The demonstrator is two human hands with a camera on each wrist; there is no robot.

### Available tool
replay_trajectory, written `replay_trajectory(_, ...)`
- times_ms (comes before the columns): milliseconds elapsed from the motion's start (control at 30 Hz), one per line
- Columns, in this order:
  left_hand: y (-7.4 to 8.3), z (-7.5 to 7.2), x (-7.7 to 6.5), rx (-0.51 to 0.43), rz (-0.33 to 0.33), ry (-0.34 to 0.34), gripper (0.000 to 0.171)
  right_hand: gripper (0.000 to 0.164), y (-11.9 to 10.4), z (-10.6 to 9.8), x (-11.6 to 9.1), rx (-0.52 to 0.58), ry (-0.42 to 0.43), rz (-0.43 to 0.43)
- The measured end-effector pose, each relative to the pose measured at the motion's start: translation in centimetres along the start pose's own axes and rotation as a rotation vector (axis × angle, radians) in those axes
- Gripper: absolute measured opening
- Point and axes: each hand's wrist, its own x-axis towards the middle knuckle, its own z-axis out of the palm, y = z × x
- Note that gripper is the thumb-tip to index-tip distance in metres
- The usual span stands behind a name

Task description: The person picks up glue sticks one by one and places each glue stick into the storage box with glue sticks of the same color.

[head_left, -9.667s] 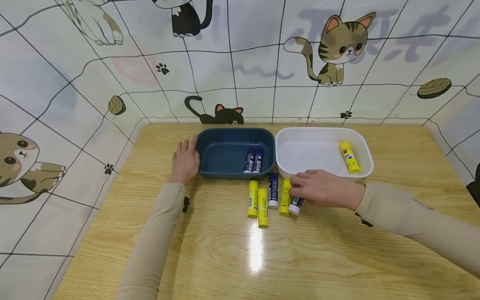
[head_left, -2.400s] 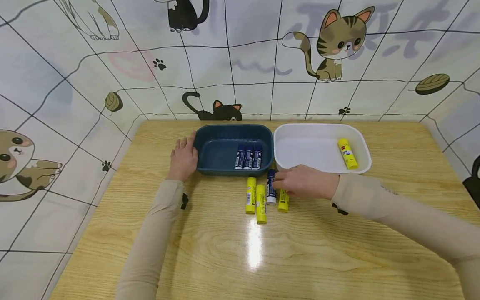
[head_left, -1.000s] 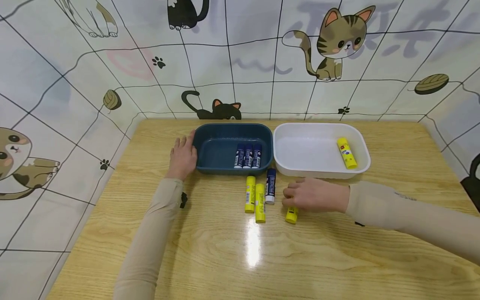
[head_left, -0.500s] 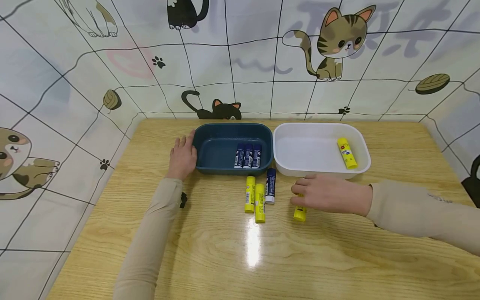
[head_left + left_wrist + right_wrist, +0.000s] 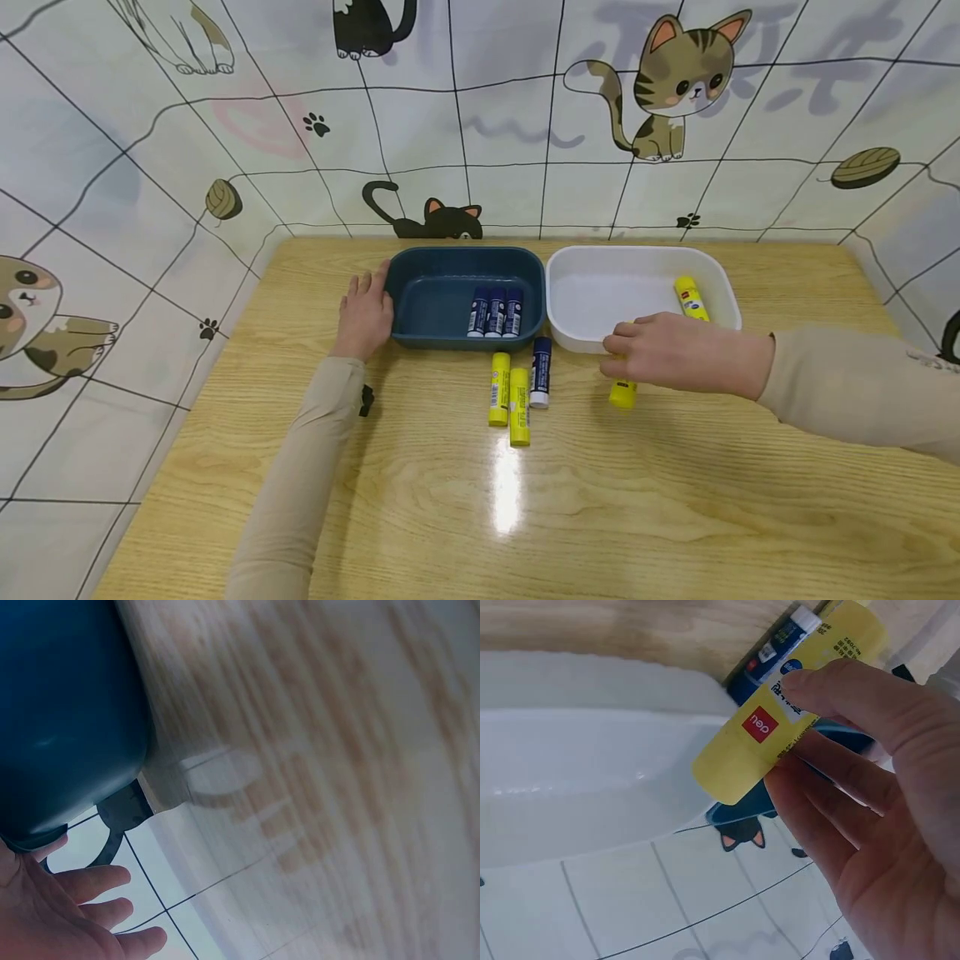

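My right hand (image 5: 678, 354) pinches a yellow glue stick (image 5: 761, 724) between thumb and fingers, just over the front rim of the white bin (image 5: 600, 333). Another yellow glue stick (image 5: 690, 296) lies inside that bin, partly behind the hand. With straight fingers, my left hand (image 5: 365, 312) rests against the left end of the dark blue bin (image 5: 431, 337). Three navy glue sticks (image 5: 495, 312) lie side by side in the blue bin. In front of the bins lie two yellow glue sticks (image 5: 499, 389) and a navy glue stick (image 5: 540, 372).
The two bins stand side by side, touching, near the back of the wooden table (image 5: 420, 500). A cat-printed white cloth (image 5: 510, 125) rises behind and on both sides. At the far right edge a dark printed shape (image 5: 951, 337) shows.
A third navy glue stick has come into the blue bin. My right hand has taken a yellow glue stick from the row and lifted it rightward to the white bin. My left hand stays put.
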Motion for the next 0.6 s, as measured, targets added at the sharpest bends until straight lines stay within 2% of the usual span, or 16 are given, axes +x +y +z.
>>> replay_trajectory(200,-0.1,0.0,0.0,0.001,0.001,-0.003,0.054,0.035,2.1,0.7,-0.6,0.031,0.007,0.025)
replay_trajectory(433,-0.1,-0.1,-0.1,-0.009,0.001,-0.001,0.054,0.038,4.7,1.6,-1.1,0.068,-0.050,0.060)
replay_trajectory(600,-0.1,0.0,0.0,-0.012,0.000,-0.004,0.054,0.035,6.0,2.3,-1.4,0.101,-0.061,0.087)
